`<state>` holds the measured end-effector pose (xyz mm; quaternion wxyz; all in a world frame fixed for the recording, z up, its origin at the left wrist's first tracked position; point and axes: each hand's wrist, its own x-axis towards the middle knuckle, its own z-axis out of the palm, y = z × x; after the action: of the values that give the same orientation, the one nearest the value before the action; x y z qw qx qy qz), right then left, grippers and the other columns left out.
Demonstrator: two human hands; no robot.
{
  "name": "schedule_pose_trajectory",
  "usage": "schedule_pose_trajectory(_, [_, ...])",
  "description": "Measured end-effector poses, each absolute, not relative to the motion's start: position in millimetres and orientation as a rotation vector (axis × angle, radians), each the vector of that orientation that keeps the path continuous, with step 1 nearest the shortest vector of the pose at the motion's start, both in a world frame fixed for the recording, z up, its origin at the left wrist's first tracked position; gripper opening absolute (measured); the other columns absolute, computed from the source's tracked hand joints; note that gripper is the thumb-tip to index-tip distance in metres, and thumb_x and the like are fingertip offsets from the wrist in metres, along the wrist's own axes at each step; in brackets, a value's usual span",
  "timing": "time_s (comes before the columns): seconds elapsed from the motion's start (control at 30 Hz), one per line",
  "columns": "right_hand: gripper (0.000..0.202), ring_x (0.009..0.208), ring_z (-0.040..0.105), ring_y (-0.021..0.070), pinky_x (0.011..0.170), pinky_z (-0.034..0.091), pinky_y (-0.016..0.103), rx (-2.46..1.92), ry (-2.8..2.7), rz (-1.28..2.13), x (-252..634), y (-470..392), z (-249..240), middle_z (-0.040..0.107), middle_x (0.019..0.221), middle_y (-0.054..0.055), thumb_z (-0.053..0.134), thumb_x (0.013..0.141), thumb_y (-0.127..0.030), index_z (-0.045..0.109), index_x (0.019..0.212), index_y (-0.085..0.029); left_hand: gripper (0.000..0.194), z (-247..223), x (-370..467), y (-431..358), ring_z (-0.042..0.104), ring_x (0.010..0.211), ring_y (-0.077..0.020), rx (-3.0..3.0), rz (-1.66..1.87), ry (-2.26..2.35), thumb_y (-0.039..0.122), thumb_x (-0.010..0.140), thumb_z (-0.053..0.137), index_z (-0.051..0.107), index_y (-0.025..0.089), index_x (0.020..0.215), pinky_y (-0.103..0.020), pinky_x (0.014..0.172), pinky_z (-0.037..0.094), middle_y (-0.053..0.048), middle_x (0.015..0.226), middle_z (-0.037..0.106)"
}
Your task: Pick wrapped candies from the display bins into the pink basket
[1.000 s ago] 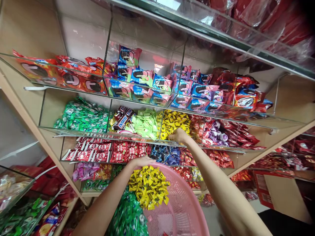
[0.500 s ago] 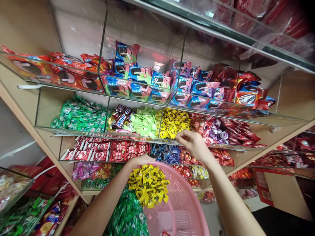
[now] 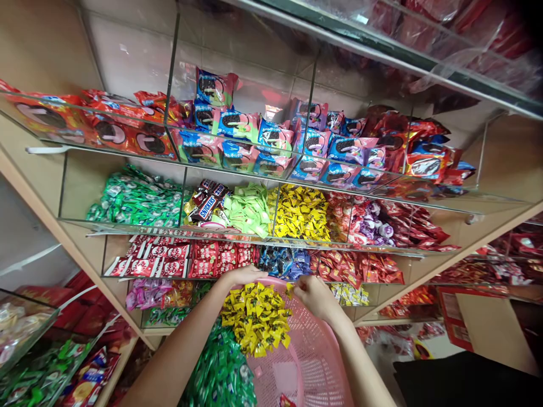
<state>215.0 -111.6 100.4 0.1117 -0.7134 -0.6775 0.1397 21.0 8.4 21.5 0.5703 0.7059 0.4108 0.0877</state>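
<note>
My left hand (image 3: 244,275) is closed on the far rim of a pink basket (image 3: 314,333). Inside the basket, yellow-wrapped candies (image 3: 257,319) are heaped above a pile of green-wrapped candies (image 3: 224,367). Over the basket's upper right part is my right hand (image 3: 311,294), its fingers pinched on a small yellow candy (image 3: 290,287). More yellow candies (image 3: 300,213) fill a shelf compartment behind the hands.
Clear dividers split the shelf (image 3: 229,236) into compartments. Blue cookie packs (image 3: 240,125) lie higher up, with green candies (image 3: 138,198) at left. A cardboard box (image 3: 494,328) stands at right.
My right hand has moved down from the yellow candies' compartment to above the basket, and a yellow candy now shows at its fingertips. My left hand remains at the rim.
</note>
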Motion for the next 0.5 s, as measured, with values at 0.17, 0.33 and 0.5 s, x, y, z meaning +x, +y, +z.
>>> schedule_pose_trajectory(0.17, [0.012, 0.069, 0.059, 0.0171, 0.055, 0.031, 0.022, -2.263, -1.986, 0.417, 209.9, -115.9, 94.6, 0.065, 0.072, 0.008, 0.049, 0.072, -0.023, 0.060, 0.068, -0.018, 0.057, 24.2, 21.3, 6.0, 0.050, 0.062, -0.0132, 1.632, 0.175, 0.984, 0.067, 0.062, 0.051, 0.066, 0.014, 0.076, -0.024, 0.061, 0.037, -0.001, 0.069, 0.059])
schedule_pose_trajectory(0.33, [0.016, 0.066, 0.060, 0.0167, 0.055, 0.032, 0.023, -2.304, -1.986, 0.420, 205.8, -112.4, 84.8, 0.066, 0.068, 0.009, 0.047, 0.074, -0.021, 0.061, 0.068, -0.017, 0.056, 25.9, 21.1, 6.8, 0.048, 0.064, -0.0133, 1.722, 0.186, 1.025, 0.067, 0.063, 0.050, 0.066, 0.014, 0.072, -0.024, 0.061, 0.037, -0.001, 0.067, 0.058])
schedule_pose_trajectory(0.5, [0.017, 0.073, 0.062, 0.0193, 0.055, 0.032, 0.024, -2.327, -1.974, 0.295, 202.7, -106.6, 68.7, 0.067, 0.079, 0.011, 0.047, 0.077, -0.024, 0.062, 0.075, -0.017, 0.058, 22.0, 21.3, 10.4, 0.048, 0.063, -0.0131, 1.753, 0.160, 0.980, 0.068, 0.063, 0.048, 0.067, 0.015, 0.075, -0.023, 0.061, 0.036, 0.000, 0.068, 0.060])
